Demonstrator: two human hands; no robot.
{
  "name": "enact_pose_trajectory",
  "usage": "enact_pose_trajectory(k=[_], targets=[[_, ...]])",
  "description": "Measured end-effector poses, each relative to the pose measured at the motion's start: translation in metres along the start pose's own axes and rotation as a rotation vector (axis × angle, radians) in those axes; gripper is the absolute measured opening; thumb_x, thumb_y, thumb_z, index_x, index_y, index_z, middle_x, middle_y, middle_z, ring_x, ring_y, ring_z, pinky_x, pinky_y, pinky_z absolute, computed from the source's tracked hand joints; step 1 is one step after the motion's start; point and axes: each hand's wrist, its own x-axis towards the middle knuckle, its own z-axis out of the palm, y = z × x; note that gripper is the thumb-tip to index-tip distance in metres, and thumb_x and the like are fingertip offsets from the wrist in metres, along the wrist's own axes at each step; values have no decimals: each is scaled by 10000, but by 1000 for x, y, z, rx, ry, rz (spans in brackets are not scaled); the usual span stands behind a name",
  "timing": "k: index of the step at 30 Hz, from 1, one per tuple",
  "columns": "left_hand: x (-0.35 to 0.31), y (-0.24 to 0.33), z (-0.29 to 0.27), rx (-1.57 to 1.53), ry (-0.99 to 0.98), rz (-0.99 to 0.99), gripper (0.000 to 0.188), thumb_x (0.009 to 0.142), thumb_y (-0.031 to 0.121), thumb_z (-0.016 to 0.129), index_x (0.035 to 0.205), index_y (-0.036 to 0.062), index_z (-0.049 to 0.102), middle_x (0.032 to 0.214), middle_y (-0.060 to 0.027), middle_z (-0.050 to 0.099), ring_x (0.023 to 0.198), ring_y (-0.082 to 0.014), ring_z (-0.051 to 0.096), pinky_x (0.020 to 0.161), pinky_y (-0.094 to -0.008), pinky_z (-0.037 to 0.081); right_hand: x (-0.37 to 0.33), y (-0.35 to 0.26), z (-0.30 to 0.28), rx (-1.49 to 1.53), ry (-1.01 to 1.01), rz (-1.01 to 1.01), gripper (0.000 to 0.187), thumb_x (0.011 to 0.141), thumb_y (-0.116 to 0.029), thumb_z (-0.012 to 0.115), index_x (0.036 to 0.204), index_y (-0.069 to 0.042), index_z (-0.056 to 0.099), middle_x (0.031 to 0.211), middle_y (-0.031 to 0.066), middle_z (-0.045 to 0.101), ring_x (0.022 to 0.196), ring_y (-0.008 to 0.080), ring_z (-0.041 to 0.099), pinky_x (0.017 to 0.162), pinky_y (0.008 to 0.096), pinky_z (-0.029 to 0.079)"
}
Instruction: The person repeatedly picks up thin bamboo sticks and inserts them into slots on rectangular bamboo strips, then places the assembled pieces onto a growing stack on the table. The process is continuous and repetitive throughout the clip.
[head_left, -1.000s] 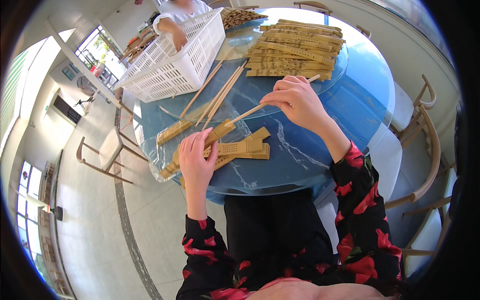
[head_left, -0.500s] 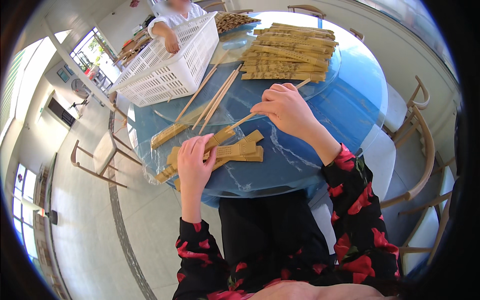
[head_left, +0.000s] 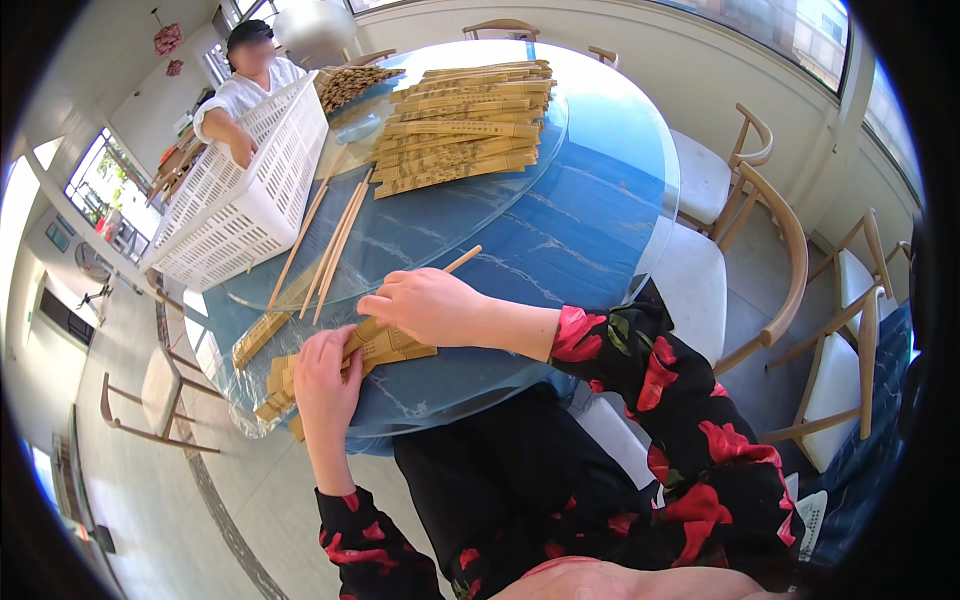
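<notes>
My left hand [head_left: 325,378] is closed on a tan paper chopstick sleeve, resting over several flat paper sleeves [head_left: 408,350] near the table's front edge. Close beside it, my right hand [head_left: 428,308] pinches a pair of wooden chopsticks [head_left: 464,259]. Their upper ends stick out past the back of this hand, and their lower part meets the sleeve under my fingers. How deep they sit inside is hidden. Just beyond my hands, several loose chopsticks [head_left: 338,247] lie on the glass turntable. A clear plastic bag [head_left: 262,340] with more sleeves lies to the left.
A large pile of tan sleeved chopsticks [head_left: 465,125] sits on the turntable. A white plastic basket [head_left: 240,215] stands at the left, with a co-worker's hand [head_left: 242,150] at its rim. A brown bundle [head_left: 350,85] lies farther back. Wooden chairs [head_left: 770,270] surround the round table [head_left: 600,235].
My right hand has brought the chopsticks down and in toward my left hand, and the two now nearly touch at the sleeve. The whole view has swung to the right.
</notes>
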Motion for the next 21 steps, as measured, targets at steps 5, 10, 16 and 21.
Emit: enact_pose_trajectory(k=[5,10,16,21], targets=[[4,6,0,-38,-51,-30,312,850,85,756,1154,88,685,1057,-106,676,1005,-338,652,873,-418,518,-4,5,2,46,60,9,175,971,-266,664,1046,-108,655,908,42,709,985,266,687,787,428,546],[2,5,-3,33,-7,-14,364,823,100,766,1175,111,674,973,-83,639,915,-318,650,779,-423,516,-5,37,-40,-11,116,171,316,992,-398,648,883,-112,726,822,70,685,911,306,661,777,432,515],[4,7,1,116,-39,8,375,863,86,716,1234,124,682,972,-73,623,912,-299,651,776,-426,518,1,50,-32,802,279,563,478,1067,-491,546,990,-64,746,814,71,695,836,222,664,753,366,518],[7,7,2,155,-60,76,443,883,108,700,1325,131,677,960,-57,611,901,-276,651,765,-424,517,4,37,-6,965,176,441,543,1076,-551,515,1127,-45,705,932,56,697,906,157,633,806,316,510]])
